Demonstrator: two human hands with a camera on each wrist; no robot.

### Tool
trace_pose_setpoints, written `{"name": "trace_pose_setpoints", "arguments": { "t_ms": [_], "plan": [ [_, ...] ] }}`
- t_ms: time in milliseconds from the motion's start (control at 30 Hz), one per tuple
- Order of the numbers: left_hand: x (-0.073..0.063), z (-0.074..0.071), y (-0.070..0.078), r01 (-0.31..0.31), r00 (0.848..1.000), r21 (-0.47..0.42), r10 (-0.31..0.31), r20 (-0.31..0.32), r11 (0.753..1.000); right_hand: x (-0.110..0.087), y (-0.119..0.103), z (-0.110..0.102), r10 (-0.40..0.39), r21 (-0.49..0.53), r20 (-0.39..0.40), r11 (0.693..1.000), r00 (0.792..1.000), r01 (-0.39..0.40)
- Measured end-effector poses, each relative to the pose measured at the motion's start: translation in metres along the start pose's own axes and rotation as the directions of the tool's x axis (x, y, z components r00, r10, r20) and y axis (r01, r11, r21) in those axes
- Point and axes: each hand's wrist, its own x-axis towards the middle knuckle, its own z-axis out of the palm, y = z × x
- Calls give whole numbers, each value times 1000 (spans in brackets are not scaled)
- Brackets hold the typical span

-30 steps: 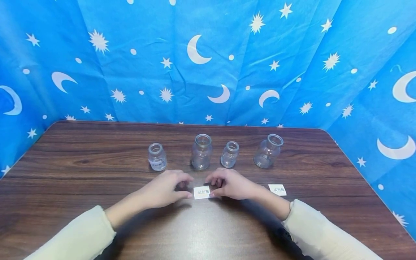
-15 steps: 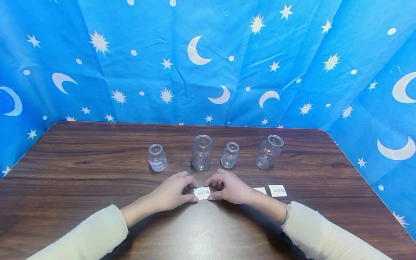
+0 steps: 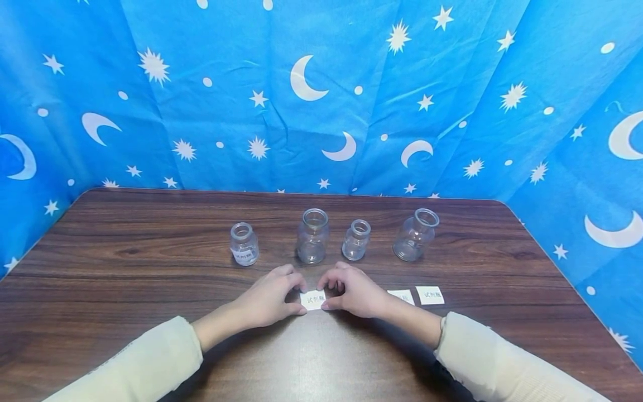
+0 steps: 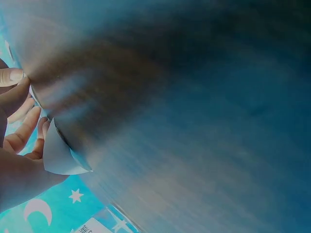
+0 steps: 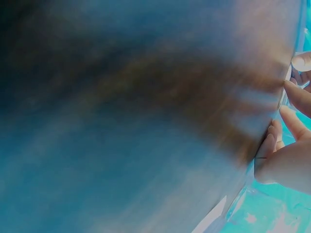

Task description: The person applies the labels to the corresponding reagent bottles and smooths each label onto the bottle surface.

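A white paper label [image 3: 313, 300] with printed Chinese characters lies on the table between both hands. My left hand [image 3: 268, 296] has its thumb and forefinger at the label's left corners. At the right corners are the thumb and forefinger of my right hand [image 3: 355, 291], the other fingers curled in. Behind the hands stand a small glass bottle [image 3: 244, 245] wearing a label, a larger glass bottle [image 3: 312, 240], another small glass bottle [image 3: 355, 241] and a wide-mouthed glass bottle [image 3: 416, 237]. The wrist views catch the fingers only at the frame edge.
To the right lies a second printed label [image 3: 429, 295]; beside it a further label [image 3: 403, 297] is partly covered by my right forearm. That label looks curled up in the left wrist view. Blue star-and-moon cloth [image 3: 226, 111] surrounds the brown wooden table [image 3: 125, 251].
My left hand has moved right, up to the label's left edge. My right hand stays nearly still, though its forearm shifts and uncovers more of the label beneath it.
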Motion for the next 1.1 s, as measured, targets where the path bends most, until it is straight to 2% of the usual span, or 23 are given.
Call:
{"name": "trace_pose_setpoints", "arguments": {
  "t_ms": [567, 1100],
  "plan": [
    [1, -1, 7, 27, 999, 0, -27, 35, 1000, -1, 1, 1, -5, -5, 6, 1000, 1000, 5],
    [2, 0, 5, 14, 1000, 2, -14, 19, 1000, 2, -1, 0, -19, 4, 1, 1000, 1000, 19]
  ]
}}
